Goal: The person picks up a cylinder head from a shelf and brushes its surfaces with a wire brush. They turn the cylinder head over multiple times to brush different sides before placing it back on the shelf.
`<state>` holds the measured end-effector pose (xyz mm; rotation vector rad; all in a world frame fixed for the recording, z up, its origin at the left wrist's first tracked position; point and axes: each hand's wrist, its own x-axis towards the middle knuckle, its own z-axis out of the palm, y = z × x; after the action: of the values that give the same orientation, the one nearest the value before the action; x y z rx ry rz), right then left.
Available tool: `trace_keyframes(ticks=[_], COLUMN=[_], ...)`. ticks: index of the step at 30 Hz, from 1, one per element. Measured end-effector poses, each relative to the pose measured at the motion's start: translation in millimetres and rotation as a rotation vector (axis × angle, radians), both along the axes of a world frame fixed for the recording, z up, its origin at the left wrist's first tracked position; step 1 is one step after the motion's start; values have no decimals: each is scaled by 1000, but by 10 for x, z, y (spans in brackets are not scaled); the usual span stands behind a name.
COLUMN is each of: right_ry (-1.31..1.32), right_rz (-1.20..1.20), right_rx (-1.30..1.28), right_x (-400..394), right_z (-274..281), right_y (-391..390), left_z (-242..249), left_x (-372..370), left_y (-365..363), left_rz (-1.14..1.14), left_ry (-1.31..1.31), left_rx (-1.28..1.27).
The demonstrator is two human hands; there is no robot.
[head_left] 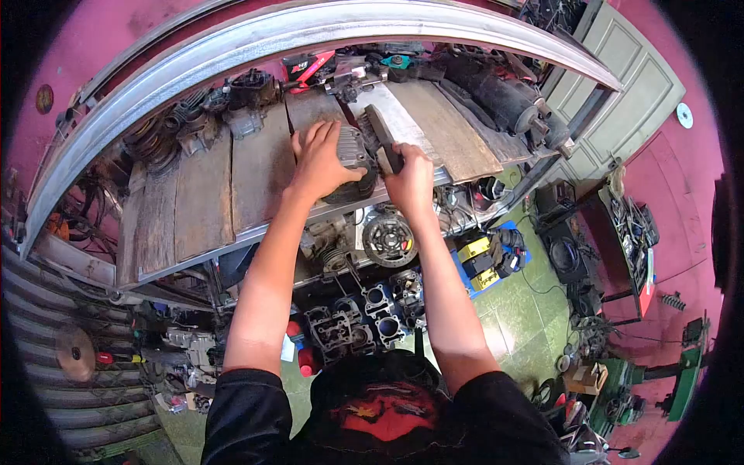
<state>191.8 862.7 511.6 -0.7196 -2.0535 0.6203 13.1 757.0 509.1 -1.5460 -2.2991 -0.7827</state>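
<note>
Pink walls (659,178) and a pale panelled door (620,77) at two o'clock frame a crowded workshop, where a worn plank tabletop (256,170) stretches across the upper half of the head view. Near its front edge, just left of twelve o'clock, sits a finned metal part (350,146), grasped by the left hand (316,161), its fingers spread over one side and the thumb across the near end. The right hand (412,177), close beside it, has its fingers wrapped around the handle of what looks like a brush (379,128), tilted toward twelve o'clock with its dark bristles next to the fins. A dark exhaust can (496,93) lies between one and two o'clock; a round slotted disc (388,239) sits below the edge, near the dial's centre. The casting looks dense and rigid, likely weighty for its size, with thin fins that could chip if knocked (and grime that may well make it slick). Its solid body, held low across both sides, appears the surest grip.
</note>
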Motion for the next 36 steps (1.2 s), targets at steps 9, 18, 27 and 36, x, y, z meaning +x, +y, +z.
trace_keyframes(ticks=[9,18,27,36], right_ry=[-18,27,19,-10], right_rz=[7,16,38,42], right_rx=[-25,36,-34,51], right_x=[878,-12,905,94], right_z=[-116,-22,-192,-51], right_y=[-762,3,-750,-39], left_z=[-40,47,-48,-64], left_x=[21,31,27,-44], left_y=[8,-4,18,27], left_rz=[36,42,16,-28], left_ry=[0,-5,-7,7], left_rx=[23,-35,63,62])
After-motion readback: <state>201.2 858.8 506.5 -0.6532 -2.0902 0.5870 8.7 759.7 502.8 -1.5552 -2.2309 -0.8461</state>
